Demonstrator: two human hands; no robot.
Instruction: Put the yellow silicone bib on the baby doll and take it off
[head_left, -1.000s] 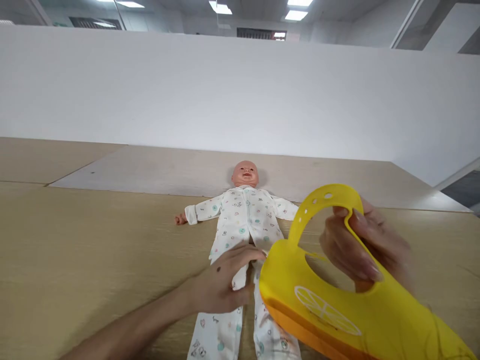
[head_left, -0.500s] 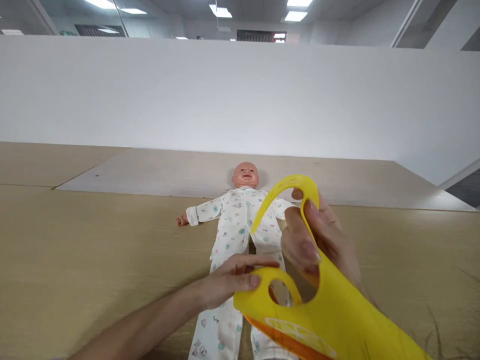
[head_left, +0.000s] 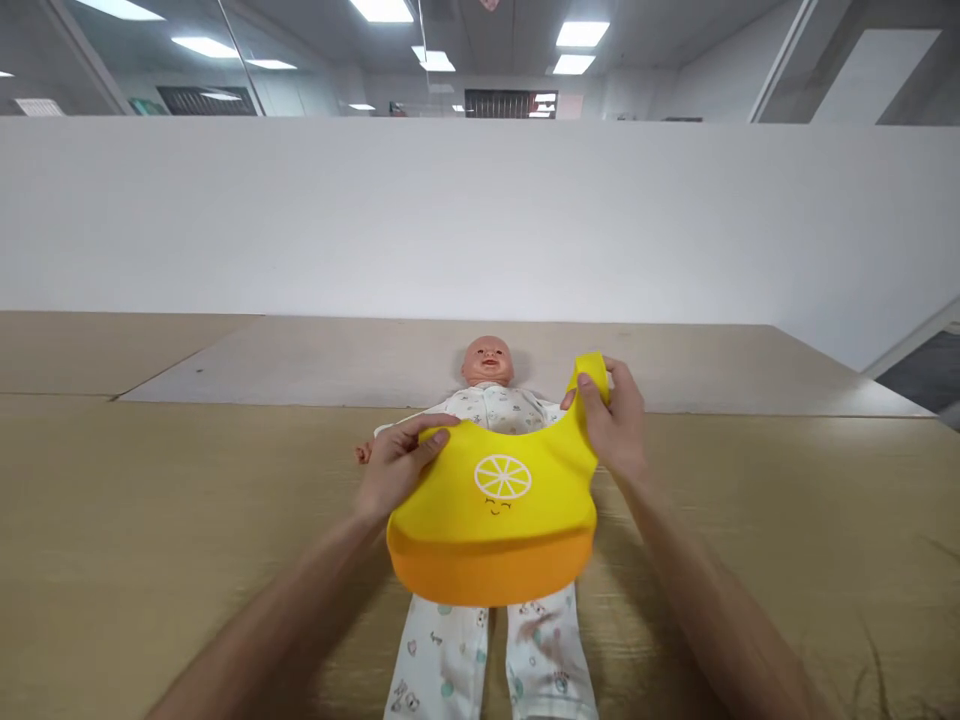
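A yellow baby bib (head_left: 442, 500) with an orange catch pocket and a printed lemon slice hangs face-up between my two hands. My left hand (head_left: 401, 455) pinches its upper left corner. Gripped in my right hand (head_left: 616, 415) is the neck strap on the other side, bent over at its end. Beneath the bib a baby doll (head_left: 487, 362) lies on its back, head away from me, in white patterned pyjamas (head_left: 442, 650). The bib covers the doll's belly and hips, while the head, upper chest and legs show.
The doll lies on a wooden table (head_left: 187, 530) with a paler board (head_left: 337, 360) along the back. Behind that stands a white partition (head_left: 450, 220) with glass above it. One small doll hand (head_left: 364, 453) sticks out at the left.
The bib has swung from a slanted position at lower right to a level spread over the doll's middle. My right hand has moved lower on the strap; my left hand has moved left and up.
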